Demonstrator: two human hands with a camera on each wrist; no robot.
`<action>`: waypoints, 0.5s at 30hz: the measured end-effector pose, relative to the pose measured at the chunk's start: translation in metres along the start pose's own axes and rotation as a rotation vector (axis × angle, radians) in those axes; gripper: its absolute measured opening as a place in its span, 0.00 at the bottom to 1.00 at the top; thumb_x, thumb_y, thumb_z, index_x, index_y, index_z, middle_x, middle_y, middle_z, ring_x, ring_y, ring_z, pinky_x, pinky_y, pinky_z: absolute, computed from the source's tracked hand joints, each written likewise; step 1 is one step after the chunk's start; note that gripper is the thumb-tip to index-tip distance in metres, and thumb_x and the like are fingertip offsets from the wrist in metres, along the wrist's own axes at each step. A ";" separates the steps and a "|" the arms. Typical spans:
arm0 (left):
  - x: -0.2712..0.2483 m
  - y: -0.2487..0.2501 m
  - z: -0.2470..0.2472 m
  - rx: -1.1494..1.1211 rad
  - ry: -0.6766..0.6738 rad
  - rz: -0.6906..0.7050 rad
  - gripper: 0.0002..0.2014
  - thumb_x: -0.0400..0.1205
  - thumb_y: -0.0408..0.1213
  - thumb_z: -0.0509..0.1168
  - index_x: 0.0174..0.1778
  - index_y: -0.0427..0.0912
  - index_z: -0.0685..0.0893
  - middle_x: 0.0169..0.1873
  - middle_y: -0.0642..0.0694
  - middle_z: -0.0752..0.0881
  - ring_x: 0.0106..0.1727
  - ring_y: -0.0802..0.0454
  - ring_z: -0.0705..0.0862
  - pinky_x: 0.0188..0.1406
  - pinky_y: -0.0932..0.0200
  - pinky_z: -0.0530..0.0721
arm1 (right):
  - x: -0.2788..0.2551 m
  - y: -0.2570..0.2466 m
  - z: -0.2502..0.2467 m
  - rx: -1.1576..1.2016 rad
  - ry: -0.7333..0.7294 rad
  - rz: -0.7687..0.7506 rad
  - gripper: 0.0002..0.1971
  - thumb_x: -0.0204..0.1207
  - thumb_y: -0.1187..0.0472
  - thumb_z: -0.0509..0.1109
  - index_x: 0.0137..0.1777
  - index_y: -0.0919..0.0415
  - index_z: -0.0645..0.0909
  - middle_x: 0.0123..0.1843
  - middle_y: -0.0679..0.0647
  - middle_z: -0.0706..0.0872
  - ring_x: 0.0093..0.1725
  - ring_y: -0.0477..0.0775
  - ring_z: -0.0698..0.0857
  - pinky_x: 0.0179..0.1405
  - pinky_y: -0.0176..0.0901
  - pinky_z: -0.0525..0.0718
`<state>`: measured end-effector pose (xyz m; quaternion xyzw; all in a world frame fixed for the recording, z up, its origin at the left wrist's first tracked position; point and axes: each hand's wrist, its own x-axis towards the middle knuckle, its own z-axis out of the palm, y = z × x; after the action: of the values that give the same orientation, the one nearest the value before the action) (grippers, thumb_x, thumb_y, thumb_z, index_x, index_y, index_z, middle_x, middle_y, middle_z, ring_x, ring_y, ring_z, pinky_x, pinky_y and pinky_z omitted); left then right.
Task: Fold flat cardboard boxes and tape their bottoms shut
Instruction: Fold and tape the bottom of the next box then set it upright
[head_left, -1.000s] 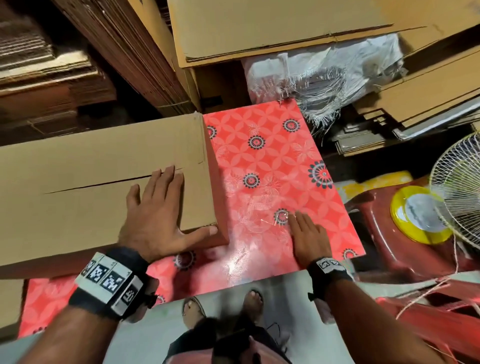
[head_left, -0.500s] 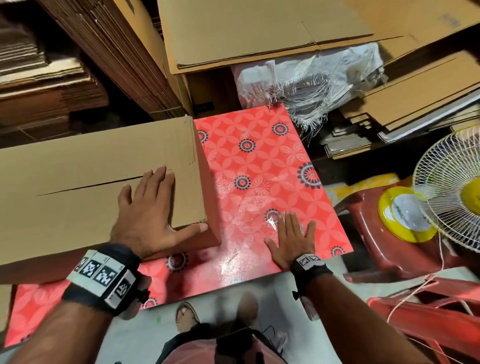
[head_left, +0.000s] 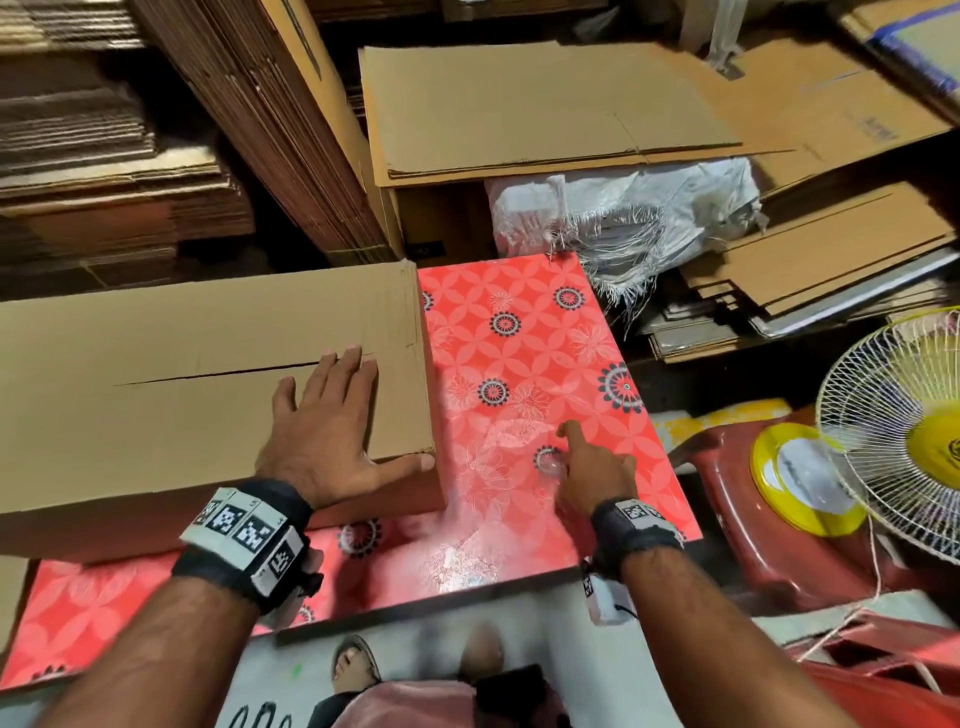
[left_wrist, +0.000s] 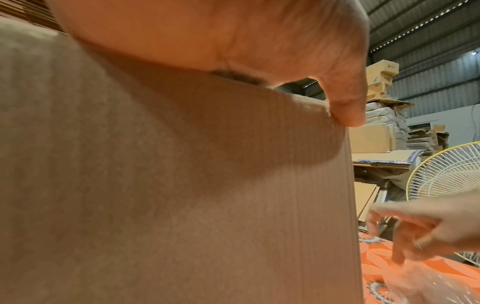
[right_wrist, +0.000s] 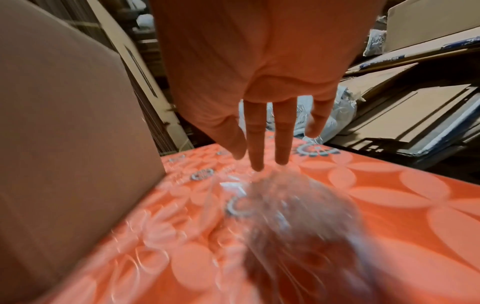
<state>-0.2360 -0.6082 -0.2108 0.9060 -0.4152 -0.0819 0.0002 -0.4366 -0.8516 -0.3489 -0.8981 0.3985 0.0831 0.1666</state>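
A folded brown cardboard box (head_left: 182, 374) lies on the left of the red flowered table (head_left: 519, 353), its top flaps meeting along an untaped slit. My left hand (head_left: 322, 431) presses flat on the box top near its right end, thumb at the corner (left_wrist: 342, 102). My right hand (head_left: 592, 467) is on the table right of the box, with its fingertips (right_wrist: 257, 162) down on a crumpled piece of clear film or tape (right_wrist: 285, 205). A yellow-rimmed tape roll (head_left: 800, 478) sits on a red stool to the right.
Stacks of flat cardboard (head_left: 519, 104) crowd the back, left and right. A frayed white woven sack (head_left: 623, 208) lies behind the table. A white wire fan (head_left: 904, 441) stands at the right beside the red stool (head_left: 727, 545). My feet show below the table's near edge.
My right hand, flat on the table before, has raised its palm and now touches the clear film with its fingertips. The left hand stays on the box.
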 end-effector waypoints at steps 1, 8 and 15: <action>0.000 0.000 0.000 0.005 -0.007 -0.005 0.69 0.60 0.92 0.43 0.90 0.44 0.50 0.90 0.47 0.46 0.90 0.45 0.47 0.84 0.29 0.51 | 0.001 -0.006 -0.006 0.028 0.034 -0.006 0.28 0.72 0.71 0.65 0.65 0.42 0.64 0.36 0.45 0.82 0.42 0.59 0.82 0.53 0.57 0.68; 0.001 0.002 -0.003 -0.017 -0.035 -0.021 0.69 0.60 0.92 0.45 0.90 0.46 0.47 0.90 0.48 0.44 0.90 0.46 0.44 0.84 0.29 0.48 | 0.007 -0.080 -0.073 0.486 0.212 -0.366 0.11 0.83 0.54 0.63 0.61 0.54 0.81 0.56 0.53 0.90 0.57 0.59 0.88 0.57 0.55 0.85; 0.004 -0.001 -0.014 -0.316 -0.042 0.066 0.66 0.59 0.87 0.58 0.88 0.47 0.56 0.87 0.44 0.61 0.87 0.43 0.59 0.84 0.31 0.58 | -0.021 -0.193 -0.120 0.638 0.141 -0.705 0.21 0.89 0.47 0.55 0.73 0.56 0.76 0.68 0.52 0.85 0.66 0.52 0.83 0.66 0.48 0.79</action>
<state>-0.2302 -0.6118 -0.1973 0.8787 -0.4266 -0.1649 0.1369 -0.3048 -0.7601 -0.1863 -0.8861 0.0857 -0.1660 0.4242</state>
